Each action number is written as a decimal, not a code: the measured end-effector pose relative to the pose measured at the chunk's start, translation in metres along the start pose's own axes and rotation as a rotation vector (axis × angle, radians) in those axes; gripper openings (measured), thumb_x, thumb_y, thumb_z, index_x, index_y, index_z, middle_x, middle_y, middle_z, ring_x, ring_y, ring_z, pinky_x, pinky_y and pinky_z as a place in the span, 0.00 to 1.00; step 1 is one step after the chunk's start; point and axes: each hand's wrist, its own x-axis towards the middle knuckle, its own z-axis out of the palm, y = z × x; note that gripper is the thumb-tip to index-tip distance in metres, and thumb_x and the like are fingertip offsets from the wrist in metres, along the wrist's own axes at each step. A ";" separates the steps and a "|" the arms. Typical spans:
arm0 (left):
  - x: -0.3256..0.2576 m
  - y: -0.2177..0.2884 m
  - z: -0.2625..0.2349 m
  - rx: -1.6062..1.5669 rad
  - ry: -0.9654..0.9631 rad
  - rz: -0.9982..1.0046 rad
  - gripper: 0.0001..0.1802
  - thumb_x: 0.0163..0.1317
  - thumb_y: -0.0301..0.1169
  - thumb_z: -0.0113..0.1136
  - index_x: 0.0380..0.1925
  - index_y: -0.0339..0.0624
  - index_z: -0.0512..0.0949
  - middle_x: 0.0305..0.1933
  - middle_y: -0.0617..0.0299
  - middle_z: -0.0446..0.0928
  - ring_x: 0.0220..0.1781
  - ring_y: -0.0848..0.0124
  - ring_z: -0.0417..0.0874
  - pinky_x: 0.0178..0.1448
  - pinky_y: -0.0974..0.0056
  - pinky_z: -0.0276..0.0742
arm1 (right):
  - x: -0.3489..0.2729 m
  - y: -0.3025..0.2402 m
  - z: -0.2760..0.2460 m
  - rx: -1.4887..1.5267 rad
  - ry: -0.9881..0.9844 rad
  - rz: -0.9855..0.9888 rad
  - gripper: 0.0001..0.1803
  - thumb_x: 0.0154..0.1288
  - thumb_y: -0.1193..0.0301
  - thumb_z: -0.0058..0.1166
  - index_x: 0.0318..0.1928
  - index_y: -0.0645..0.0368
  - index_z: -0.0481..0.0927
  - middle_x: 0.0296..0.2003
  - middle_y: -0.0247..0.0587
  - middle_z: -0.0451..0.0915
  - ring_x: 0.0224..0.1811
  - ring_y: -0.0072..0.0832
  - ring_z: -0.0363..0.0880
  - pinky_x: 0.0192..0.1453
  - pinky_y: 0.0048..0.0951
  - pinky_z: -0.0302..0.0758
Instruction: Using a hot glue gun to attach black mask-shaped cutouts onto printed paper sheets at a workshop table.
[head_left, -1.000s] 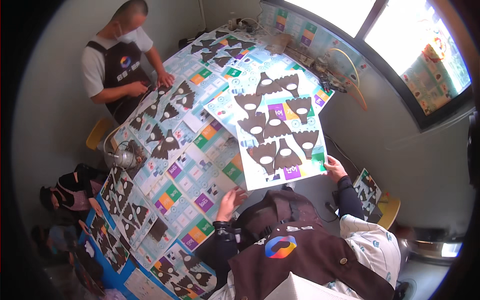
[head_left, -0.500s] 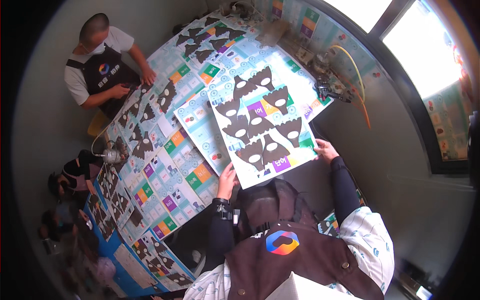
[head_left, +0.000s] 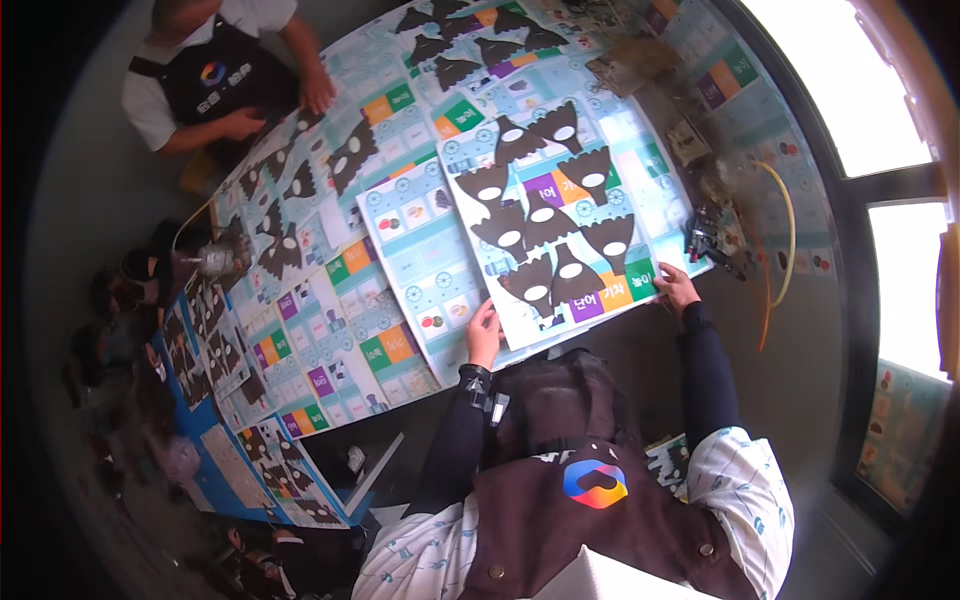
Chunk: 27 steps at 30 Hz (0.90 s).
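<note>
From my far-off seat, I see a big printed sheet (head_left: 612, 292) held at its near end, with my left hand (head_left: 485, 333) on one side and my right hand (head_left: 679, 286) on the other. The hands are well apart, and both are closed on the sheet. Dark brown shapes (head_left: 548, 215) with white ovals lie on it. The sheet is over the near edge of the table (head_left: 360, 412), but I can't tell if it rests there. Up on the left, a person in an apron (head_left: 215, 85) stands beside the table.
</note>
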 end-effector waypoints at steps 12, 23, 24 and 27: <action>0.006 -0.031 0.032 0.205 0.256 -0.050 0.11 0.59 0.24 0.56 0.42 0.35 0.77 0.35 0.56 0.81 0.29 0.69 0.83 0.30 0.66 0.80 | 0.021 -0.046 -0.005 -0.495 0.010 0.003 0.21 0.61 0.71 0.54 0.53 0.67 0.70 0.39 0.51 0.80 0.34 0.35 0.83 0.29 0.32 0.83; -0.039 0.084 0.157 0.754 0.159 0.414 0.22 0.55 0.25 0.61 0.51 0.43 0.73 0.43 0.56 0.72 0.44 0.61 0.76 0.45 0.59 0.73 | -0.004 -0.072 -0.096 -1.396 0.592 -0.367 0.29 0.53 0.77 0.55 0.58 0.56 0.68 0.52 0.53 0.68 0.52 0.52 0.72 0.51 0.44 0.75; -0.033 0.087 0.173 0.770 0.119 0.461 0.24 0.54 0.25 0.62 0.53 0.43 0.73 0.45 0.55 0.71 0.44 0.62 0.76 0.44 0.61 0.74 | 0.003 -0.066 -0.105 -1.409 0.538 -0.365 0.31 0.52 0.78 0.55 0.60 0.55 0.66 0.53 0.52 0.67 0.52 0.51 0.72 0.51 0.44 0.76; -0.016 0.098 0.200 0.857 0.055 0.564 0.28 0.52 0.24 0.63 0.56 0.45 0.70 0.51 0.53 0.70 0.55 0.55 0.73 0.58 0.57 0.70 | 0.010 -0.067 -0.115 -1.417 0.406 -0.407 0.33 0.52 0.78 0.54 0.61 0.54 0.64 0.53 0.51 0.66 0.51 0.51 0.73 0.50 0.44 0.76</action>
